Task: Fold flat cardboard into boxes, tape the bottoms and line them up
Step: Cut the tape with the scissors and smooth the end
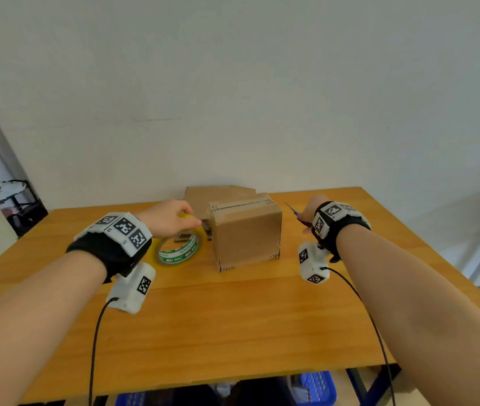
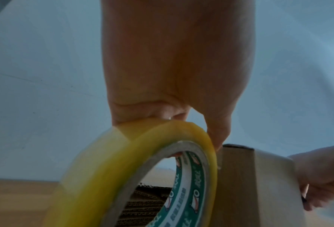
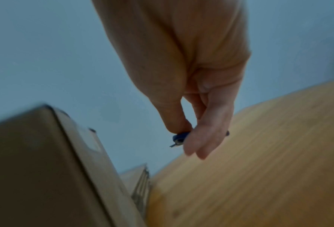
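Note:
A folded cardboard box stands on the wooden table, a tape strip across its top seam. Left of it, my left hand grips the top of a yellowish tape roll with a green-printed core, standing on edge against the box's left side. In the left wrist view the fingers curl over the roll. Right of the box, my right hand pinches a small blue-handled cutter, its blade pointing toward the box. Flat cardboard lies behind the box.
A white wall rises right behind the table. Blue crates sit under the table's front edge. A dark rack stands at the far left. Cables hang from both wrist cameras over the table's near half.

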A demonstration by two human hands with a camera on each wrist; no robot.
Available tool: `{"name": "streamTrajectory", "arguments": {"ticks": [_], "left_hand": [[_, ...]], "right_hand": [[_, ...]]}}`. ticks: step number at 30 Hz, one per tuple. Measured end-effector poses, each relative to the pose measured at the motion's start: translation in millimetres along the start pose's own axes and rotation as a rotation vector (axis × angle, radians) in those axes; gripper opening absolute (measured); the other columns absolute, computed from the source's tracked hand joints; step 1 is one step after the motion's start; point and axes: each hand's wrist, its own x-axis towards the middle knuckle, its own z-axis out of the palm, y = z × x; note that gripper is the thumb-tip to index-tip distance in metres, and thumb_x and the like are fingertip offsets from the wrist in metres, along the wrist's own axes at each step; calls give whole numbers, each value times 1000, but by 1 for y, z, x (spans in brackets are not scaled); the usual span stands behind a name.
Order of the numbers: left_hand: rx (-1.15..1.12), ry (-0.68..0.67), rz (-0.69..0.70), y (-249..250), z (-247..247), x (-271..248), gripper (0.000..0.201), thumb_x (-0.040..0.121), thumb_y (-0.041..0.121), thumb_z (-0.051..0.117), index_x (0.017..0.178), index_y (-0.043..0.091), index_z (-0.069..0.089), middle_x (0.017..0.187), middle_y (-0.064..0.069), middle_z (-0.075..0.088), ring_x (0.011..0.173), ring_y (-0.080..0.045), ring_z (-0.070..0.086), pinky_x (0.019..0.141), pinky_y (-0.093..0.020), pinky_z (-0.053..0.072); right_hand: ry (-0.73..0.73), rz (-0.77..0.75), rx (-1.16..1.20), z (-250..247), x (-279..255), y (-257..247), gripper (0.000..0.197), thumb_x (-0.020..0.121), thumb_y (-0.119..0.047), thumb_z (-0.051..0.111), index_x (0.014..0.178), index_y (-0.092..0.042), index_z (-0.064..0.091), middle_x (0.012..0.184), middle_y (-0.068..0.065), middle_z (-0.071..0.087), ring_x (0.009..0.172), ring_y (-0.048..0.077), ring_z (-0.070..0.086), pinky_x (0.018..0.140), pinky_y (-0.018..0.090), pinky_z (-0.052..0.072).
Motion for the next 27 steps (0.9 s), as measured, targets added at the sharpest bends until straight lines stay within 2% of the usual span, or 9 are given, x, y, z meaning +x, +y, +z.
{"name": "streamTrajectory", "arguments": {"ticks": [3, 5, 8, 10, 12, 16, 21, 24, 27], "left_hand": [[-49, 35, 10, 1, 2, -7, 39, 91, 42, 56, 121, 17, 58, 125, -5, 57, 107, -18, 53, 89, -30, 43], [-60, 37, 3, 0, 4, -12, 46, 87, 49, 58, 123, 19, 57, 127, -3, 57, 111, -18, 53, 90, -30, 42], [-70, 53, -3, -2, 6, -20, 52, 79, 57, 63, 120, 26, 59, 127, 1, 57, 111, -19, 56, 90, -31, 43], [-78, 75, -1, -1, 8, -24, 50, 80, 54, 64, 120, 26, 60, 130, -1, 56, 115, -19, 54, 90, -30, 41], [-77, 99, -4, 0, 10, -27, 50, 81, 51, 66, 122, 24, 59, 132, -2, 55, 118, -21, 52, 87, -28, 39], [-89, 138, -28, 2, 14, -29, 46, 81, 47, 67, 118, 21, 56, 128, -5, 55, 113, -22, 53, 81, -29, 40], [-126, 128, -9, 0, 16, -28, 36, 84, 39, 65, 116, 22, 57, 126, -3, 55, 111, -20, 53, 80, -27, 38], [-149, 103, 29, -3, 15, -27, 35, 85, 37, 65, 117, 24, 59, 124, -1, 57, 104, -16, 55, 78, -24, 40], [-186, 75, 39, -6, 13, -28, 39, 86, 44, 63, 118, 22, 58, 116, 3, 56, 101, -13, 53, 77, -23, 40]], "right_hand": [[-53, 13, 300, -24, -36, -11, 30, 97, -17, 52, 70, -13, 38, 73, 2, 47, 62, 13, 51, 58, 21, 52], [-14, -39, 396, -32, -52, -17, 22, 92, -10, 58, 76, -10, 44, 80, 7, 54, 66, 17, 56, 55, 20, 54], [-12, -36, 586, -34, -64, -26, 13, 91, -14, 62, 88, -2, 56, 88, 12, 67, 62, 20, 66, 60, 24, 57], [-70, -94, 805, -34, -79, -30, 12, 89, -9, 65, 91, 3, 64, 80, 8, 70, 49, 13, 65, 54, 24, 58], [-154, -140, 858, -32, -92, -34, 18, 89, -13, 66, 97, 3, 68, 68, 0, 67, 51, 11, 62, 49, 20, 55], [-374, -206, 811, -22, -121, -45, 26, 85, -34, 69, 81, -9, 70, 83, 7, 60, 63, 13, 60, 51, 18, 53], [-650, -193, 631, -4, -137, -51, 77, 73, -64, 62, 110, 3, 60, 93, 14, 64, 66, 18, 66, 57, 24, 53], [-781, -205, 540, 4, -141, -48, 77, 65, -64, 58, 105, 2, 61, 90, 12, 64, 69, 19, 63, 54, 22, 53], [-861, -199, 519, 9, -141, -46, 71, 70, -63, 54, 99, 1, 62, 85, 11, 64, 66, 18, 62, 51, 20, 52]]}}
